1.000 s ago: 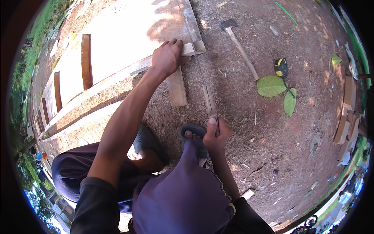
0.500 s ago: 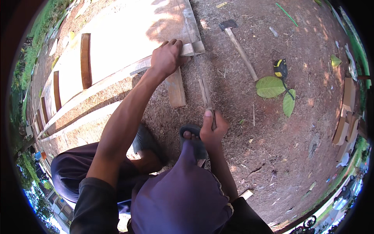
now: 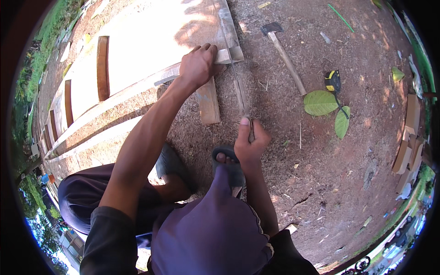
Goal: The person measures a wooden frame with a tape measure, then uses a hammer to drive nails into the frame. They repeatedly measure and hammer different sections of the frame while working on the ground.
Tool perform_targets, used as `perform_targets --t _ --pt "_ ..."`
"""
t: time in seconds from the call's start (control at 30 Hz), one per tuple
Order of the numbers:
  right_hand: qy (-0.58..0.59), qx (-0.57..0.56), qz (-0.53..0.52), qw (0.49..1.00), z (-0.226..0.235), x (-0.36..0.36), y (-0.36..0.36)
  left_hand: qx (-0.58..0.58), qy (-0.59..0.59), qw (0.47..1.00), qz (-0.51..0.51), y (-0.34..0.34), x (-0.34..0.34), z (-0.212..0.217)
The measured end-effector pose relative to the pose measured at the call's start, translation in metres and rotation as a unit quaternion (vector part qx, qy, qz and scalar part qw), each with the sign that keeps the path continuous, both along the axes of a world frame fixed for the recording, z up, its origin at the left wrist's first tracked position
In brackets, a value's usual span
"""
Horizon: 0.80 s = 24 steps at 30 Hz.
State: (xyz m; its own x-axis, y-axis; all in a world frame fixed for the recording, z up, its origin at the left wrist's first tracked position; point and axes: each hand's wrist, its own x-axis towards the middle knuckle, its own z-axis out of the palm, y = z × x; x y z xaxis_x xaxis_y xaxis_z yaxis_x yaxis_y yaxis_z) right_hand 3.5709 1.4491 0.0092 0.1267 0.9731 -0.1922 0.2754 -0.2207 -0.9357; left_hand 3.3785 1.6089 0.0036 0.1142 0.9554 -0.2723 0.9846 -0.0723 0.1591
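Observation:
My left hand (image 3: pixel 198 65) is closed round a pale wooden batten (image 3: pixel 223 56) and presses it against the edge of a large pale board (image 3: pixel 146 34). In my right hand (image 3: pixel 252 143), the fist is wrapped round the grip of a handsaw (image 3: pixel 240 94), its thumb on top. The saw's thin blade is seen nearly edge-on and runs away from me across the batten, close to the batten's right end. Part of the grip is hidden by my fingers. Under the batten, a short wood block (image 3: pixel 208 103) lies on the ground.
Right of the saw lies a hatchet (image 3: pixel 288 62) with a wooden handle. Beyond it are a yellow-black tape measure (image 3: pixel 332 81) and large green leaves (image 3: pixel 319 102). Brown wood pieces (image 3: pixel 103 68) stand along the board at left. My sandalled foot (image 3: pixel 228 161) is below the saw.
My right hand has pushed the saw a little forward, away from me. My left hand stays on the batten. The whole view has shifted slightly.

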Motion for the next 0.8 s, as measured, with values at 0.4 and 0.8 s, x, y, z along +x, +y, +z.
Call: perform_targets --t 0.4,0.8 --pt "0.02 0.036 -0.035 0.999 0.005 -0.013 0.023 0.06 -0.009 0.998 -0.012 0.011 0.006 0.002" --pt "-0.068 -0.01 0.007 0.998 0.036 0.05 -0.116 0.111 -0.017 0.994 -0.005 -0.007 -0.005 -0.019"
